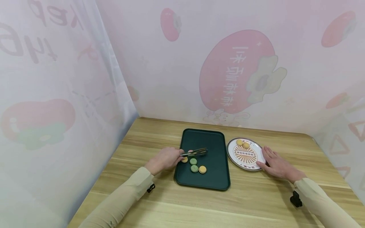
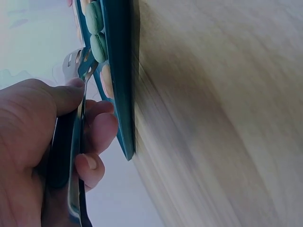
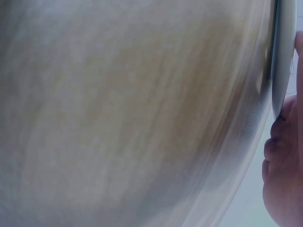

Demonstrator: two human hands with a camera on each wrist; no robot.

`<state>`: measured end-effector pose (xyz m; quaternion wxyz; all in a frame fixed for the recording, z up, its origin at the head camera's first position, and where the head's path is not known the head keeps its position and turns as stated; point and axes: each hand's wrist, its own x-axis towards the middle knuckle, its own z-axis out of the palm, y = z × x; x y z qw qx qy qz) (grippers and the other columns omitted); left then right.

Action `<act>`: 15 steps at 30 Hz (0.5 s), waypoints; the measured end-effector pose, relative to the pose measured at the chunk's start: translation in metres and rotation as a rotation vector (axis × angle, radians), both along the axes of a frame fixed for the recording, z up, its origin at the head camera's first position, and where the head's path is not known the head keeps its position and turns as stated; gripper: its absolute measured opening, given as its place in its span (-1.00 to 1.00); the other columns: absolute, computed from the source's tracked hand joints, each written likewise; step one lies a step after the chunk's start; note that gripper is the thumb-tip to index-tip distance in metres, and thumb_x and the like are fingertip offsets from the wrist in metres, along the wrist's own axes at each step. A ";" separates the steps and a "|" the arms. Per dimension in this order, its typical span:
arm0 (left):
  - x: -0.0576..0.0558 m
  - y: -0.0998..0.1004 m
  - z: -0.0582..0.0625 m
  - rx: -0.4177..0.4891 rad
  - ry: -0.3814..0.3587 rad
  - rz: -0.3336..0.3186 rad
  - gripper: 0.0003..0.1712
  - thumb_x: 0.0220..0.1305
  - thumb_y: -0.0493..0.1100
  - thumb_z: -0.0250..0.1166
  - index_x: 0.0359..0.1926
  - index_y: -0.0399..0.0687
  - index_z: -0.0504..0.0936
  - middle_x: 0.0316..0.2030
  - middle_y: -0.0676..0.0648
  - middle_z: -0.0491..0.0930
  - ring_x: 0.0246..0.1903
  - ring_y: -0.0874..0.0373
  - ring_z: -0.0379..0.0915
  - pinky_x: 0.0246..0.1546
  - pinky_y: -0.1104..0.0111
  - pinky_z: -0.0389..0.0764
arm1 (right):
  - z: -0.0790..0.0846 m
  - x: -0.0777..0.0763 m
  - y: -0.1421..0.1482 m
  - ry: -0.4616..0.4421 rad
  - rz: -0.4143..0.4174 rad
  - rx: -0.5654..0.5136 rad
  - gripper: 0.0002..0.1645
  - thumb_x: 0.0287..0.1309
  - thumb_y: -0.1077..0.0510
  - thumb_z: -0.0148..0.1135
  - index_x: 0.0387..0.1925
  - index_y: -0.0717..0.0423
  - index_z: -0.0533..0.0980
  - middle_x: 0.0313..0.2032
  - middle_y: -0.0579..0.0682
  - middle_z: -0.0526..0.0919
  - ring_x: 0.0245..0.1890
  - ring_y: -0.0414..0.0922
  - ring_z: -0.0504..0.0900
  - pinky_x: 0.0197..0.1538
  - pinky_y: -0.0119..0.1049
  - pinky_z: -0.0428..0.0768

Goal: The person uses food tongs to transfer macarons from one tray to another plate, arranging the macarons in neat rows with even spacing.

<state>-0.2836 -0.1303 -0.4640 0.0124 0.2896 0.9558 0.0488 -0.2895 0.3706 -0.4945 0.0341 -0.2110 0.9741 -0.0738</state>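
Note:
My left hand [image 1: 166, 160] grips metal tongs [image 1: 196, 152] over the left side of a dark green tray [image 1: 212, 177]. In the left wrist view, the thumb and fingers curl round the tongs' arms, and the tips are close to a green macaron [image 2: 98, 47]; whether they touch it I cannot tell. Green macarons [image 1: 194, 168], yellow macarons [image 1: 202, 169] and a partly hidden pink macaron [image 1: 190, 151] lie on the tray. My right hand [image 1: 278, 164] rests at the right rim of a round patterned plate [image 1: 233, 155], fingers extended. Two yellow macarons [image 1: 242, 144] sit on the plate.
The tray and plate stand side by side on a wooden table [image 1: 159, 202]. Pale printed curtains [image 1: 154, 76] hang behind the table and along its left and right sides. A small black device [image 1: 296, 199] is on the right wrist.

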 end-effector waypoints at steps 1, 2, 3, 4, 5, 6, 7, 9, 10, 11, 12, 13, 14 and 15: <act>0.000 0.001 0.000 0.001 0.000 -0.001 -0.77 0.46 0.05 0.12 -0.22 0.04 0.59 -0.57 0.11 0.44 -0.63 0.26 0.32 -0.59 0.43 0.34 | 0.000 0.000 0.000 0.000 -0.001 0.002 0.07 0.37 -0.31 -0.02 0.42 0.53 -0.02 0.45 0.48 -0.04 0.46 0.39 -0.01 0.39 0.27 0.09; -0.001 0.001 0.000 0.003 -0.002 -0.003 -0.77 0.46 0.04 0.12 -0.21 0.04 0.59 -0.57 0.11 0.43 -0.63 0.26 0.32 -0.59 0.43 0.34 | 0.001 0.000 0.000 -0.001 -0.002 0.002 0.07 0.37 -0.31 -0.02 0.42 0.53 -0.02 0.45 0.48 -0.05 0.46 0.39 -0.01 0.39 0.26 0.09; -0.001 0.002 0.000 0.007 -0.004 -0.004 -0.77 0.46 0.04 0.11 -0.19 0.05 0.60 -0.57 0.11 0.43 -0.63 0.26 0.32 -0.60 0.43 0.34 | 0.001 0.000 0.000 -0.001 -0.003 0.004 0.07 0.37 -0.31 -0.03 0.42 0.53 -0.02 0.45 0.48 -0.04 0.46 0.39 -0.01 0.39 0.26 0.09; -0.002 0.002 0.000 0.010 -0.006 -0.006 -0.77 0.47 0.04 0.11 -0.18 0.05 0.60 -0.57 0.11 0.44 -0.63 0.26 0.32 -0.60 0.43 0.34 | 0.001 0.000 0.000 -0.002 -0.004 0.004 0.07 0.37 -0.31 -0.02 0.43 0.53 -0.02 0.46 0.48 -0.05 0.46 0.39 -0.01 0.39 0.26 0.09; -0.002 0.003 0.001 0.013 -0.007 -0.007 -0.77 0.47 0.04 0.11 -0.17 0.05 0.60 -0.57 0.12 0.45 -0.63 0.26 0.33 -0.59 0.43 0.35 | 0.001 0.000 0.000 -0.004 -0.004 0.004 0.07 0.37 -0.31 -0.03 0.43 0.53 -0.02 0.45 0.48 -0.05 0.46 0.39 -0.01 0.39 0.26 0.09; -0.002 0.004 0.001 0.016 -0.004 -0.010 -0.76 0.47 0.04 0.11 -0.16 0.05 0.61 -0.56 0.12 0.46 -0.62 0.26 0.33 -0.58 0.43 0.35 | 0.002 0.000 0.000 -0.004 -0.004 0.003 0.07 0.37 -0.31 -0.03 0.43 0.52 -0.02 0.45 0.48 -0.04 0.46 0.39 0.00 0.39 0.26 0.09; -0.003 0.004 0.002 0.024 -0.004 -0.014 -0.76 0.47 0.04 0.11 -0.15 0.05 0.62 -0.55 0.12 0.47 -0.62 0.27 0.33 -0.57 0.43 0.36 | 0.002 0.000 0.000 -0.005 -0.005 0.004 0.07 0.37 -0.31 -0.03 0.43 0.52 -0.02 0.46 0.48 -0.05 0.46 0.38 -0.01 0.39 0.26 0.09; -0.004 0.006 0.003 0.025 0.006 -0.020 -0.75 0.47 0.04 0.11 -0.13 0.04 0.63 -0.55 0.12 0.48 -0.61 0.27 0.34 -0.55 0.43 0.38 | 0.001 0.000 0.000 -0.005 -0.007 0.004 0.07 0.37 -0.31 -0.03 0.43 0.52 -0.02 0.46 0.47 -0.05 0.46 0.38 -0.01 0.39 0.26 0.09; -0.004 0.006 0.004 0.023 0.011 -0.024 -0.75 0.47 0.04 0.11 -0.12 0.03 0.63 -0.54 0.12 0.49 -0.61 0.27 0.35 -0.54 0.43 0.39 | 0.001 0.000 0.000 -0.005 -0.006 0.002 0.07 0.37 -0.31 -0.03 0.43 0.52 -0.02 0.46 0.47 -0.05 0.47 0.38 -0.01 0.39 0.26 0.09; -0.005 0.007 0.004 0.024 0.015 -0.027 -0.75 0.47 0.03 0.12 -0.12 0.02 0.63 -0.54 0.12 0.50 -0.61 0.27 0.35 -0.54 0.43 0.40 | 0.001 0.000 0.000 -0.005 -0.005 0.000 0.07 0.37 -0.31 -0.02 0.43 0.52 -0.02 0.46 0.47 -0.04 0.46 0.38 0.00 0.39 0.26 0.09; -0.005 0.008 0.005 0.027 0.017 -0.030 -0.75 0.47 0.03 0.11 -0.12 0.02 0.63 -0.55 0.11 0.50 -0.61 0.27 0.35 -0.53 0.43 0.40 | 0.000 0.000 0.000 -0.005 -0.005 -0.001 0.07 0.37 -0.31 -0.03 0.43 0.51 -0.02 0.46 0.47 -0.05 0.47 0.38 -0.01 0.39 0.26 0.09; -0.006 0.009 0.005 0.027 0.021 -0.034 -0.75 0.47 0.02 0.11 -0.13 0.01 0.63 -0.54 0.10 0.51 -0.61 0.27 0.36 -0.53 0.42 0.41 | 0.000 0.000 0.001 -0.006 -0.006 0.001 0.08 0.37 -0.31 -0.03 0.43 0.51 -0.03 0.46 0.47 -0.05 0.47 0.38 -0.01 0.39 0.26 0.08; -0.007 0.011 0.006 0.026 0.024 -0.037 -0.75 0.48 0.01 0.10 -0.15 0.01 0.63 -0.55 0.10 0.52 -0.61 0.27 0.36 -0.52 0.42 0.42 | 0.000 0.000 0.000 -0.006 -0.005 -0.004 0.08 0.37 -0.31 -0.03 0.43 0.51 -0.03 0.46 0.47 -0.05 0.47 0.38 -0.01 0.39 0.26 0.09; -0.007 0.012 0.007 0.027 0.026 -0.042 -0.76 0.48 0.00 0.09 -0.16 0.01 0.62 -0.54 0.09 0.53 -0.61 0.27 0.36 -0.52 0.42 0.42 | -0.001 -0.001 0.000 -0.007 -0.004 -0.004 0.07 0.37 -0.31 -0.03 0.43 0.51 -0.03 0.46 0.47 -0.05 0.47 0.38 -0.01 0.39 0.27 0.09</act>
